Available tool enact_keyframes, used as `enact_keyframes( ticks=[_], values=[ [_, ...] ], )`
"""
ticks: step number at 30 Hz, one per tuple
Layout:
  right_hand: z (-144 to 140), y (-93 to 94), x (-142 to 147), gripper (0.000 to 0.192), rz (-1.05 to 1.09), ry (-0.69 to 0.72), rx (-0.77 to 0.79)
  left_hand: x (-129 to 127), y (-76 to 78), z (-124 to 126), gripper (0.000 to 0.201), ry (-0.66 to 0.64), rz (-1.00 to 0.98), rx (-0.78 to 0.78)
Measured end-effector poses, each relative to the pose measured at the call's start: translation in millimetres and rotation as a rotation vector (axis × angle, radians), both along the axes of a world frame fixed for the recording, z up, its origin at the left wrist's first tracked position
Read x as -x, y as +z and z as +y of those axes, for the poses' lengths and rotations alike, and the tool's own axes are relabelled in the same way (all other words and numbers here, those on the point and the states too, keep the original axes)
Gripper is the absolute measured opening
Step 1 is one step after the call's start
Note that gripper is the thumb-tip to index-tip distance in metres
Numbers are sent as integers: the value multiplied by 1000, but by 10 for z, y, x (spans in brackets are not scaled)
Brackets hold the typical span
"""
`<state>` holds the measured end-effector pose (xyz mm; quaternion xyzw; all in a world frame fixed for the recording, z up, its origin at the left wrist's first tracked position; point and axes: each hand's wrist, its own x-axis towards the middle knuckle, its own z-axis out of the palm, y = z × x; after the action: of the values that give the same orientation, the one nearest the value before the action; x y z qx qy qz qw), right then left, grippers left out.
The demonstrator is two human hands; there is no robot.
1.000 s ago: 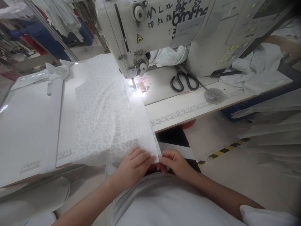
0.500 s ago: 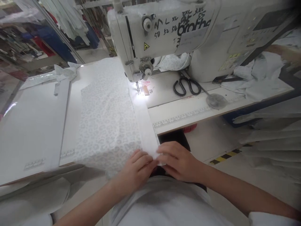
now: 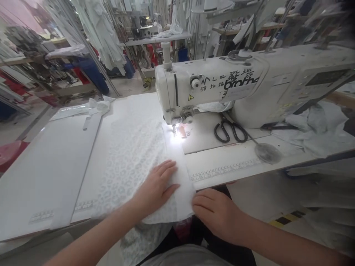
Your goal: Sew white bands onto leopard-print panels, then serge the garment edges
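A pale leopard-print fabric lies on the sewing table, with a plain white strip along its right side. The strip runs up under the needle of a sewing machine, where a lamp glows. My left hand rests flat on the fabric beside the strip, fingers stretched towards the needle. At the strip's lower right edge, my right hand is closed with its fingers curled on that edge; its thumb is hidden. The fabric's lower part hangs over the table's front edge.
Black-handled scissors lie right of the needle, near a round translucent disc on a stem. A printed ruler follows the front edge. Crumpled white cloth is at the right. A flat pale board covers the left side.
My view has tipped up, showing more of the room. The left hand has let go of the strip's lower end and now lies flat, nearer the needle. My right hand stays by the strip's edge.
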<state>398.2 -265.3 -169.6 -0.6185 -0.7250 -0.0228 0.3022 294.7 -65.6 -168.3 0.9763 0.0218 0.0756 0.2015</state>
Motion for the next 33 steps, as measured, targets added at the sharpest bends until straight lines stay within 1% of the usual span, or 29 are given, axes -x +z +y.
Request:
enact_keyframes(
  ticks=[5, 7, 8, 10, 11, 14, 16, 17, 20, 24, 28, 33],
  values=[
    [261, 5, -195, 18, -70, 3, 30, -202, 17, 398, 44, -80, -13, -73],
    [358, -11, -275, 19, -104, 7, 19, -292, 38, 503, 44, -114, -17, -102],
    [405, -20, -316, 20, -117, 11, 15, -324, 51, 515, 43, -115, -25, -118],
    [494, -30, -397, 22, -133, 12, 13, -343, 80, 446, 37, -89, -45, -123],
    [536, -30, -437, 23, -137, 8, 13, -329, 93, 373, 34, -78, -52, -93],
    [649, -9, -551, 23, -129, -13, -1, -243, 114, 139, 33, -72, -59, 116],
    [718, 12, -625, 22, -118, -25, -6, -210, 101, 89, 32, -51, -71, 220],
    [752, 21, -660, 23, -114, -31, -6, -213, 88, 111, 31, -38, -81, 233],
    [860, 38, -763, 23, -125, -39, 0, -288, 53, 301, 29, -52, -87, 189],
    [1019, 29, -888, 26, -167, -50, -15, -438, 66, 554, 30, -145, -38, 89],
    [1161, 2, -1017, 26, -192, -90, -38, -574, 98, 701, 30, -189, -11, 8],
    [1251, -20, -1159, 23, -265, -98, -3, -756, 86, 889, 32, -194, -55, -14]
  ],
)
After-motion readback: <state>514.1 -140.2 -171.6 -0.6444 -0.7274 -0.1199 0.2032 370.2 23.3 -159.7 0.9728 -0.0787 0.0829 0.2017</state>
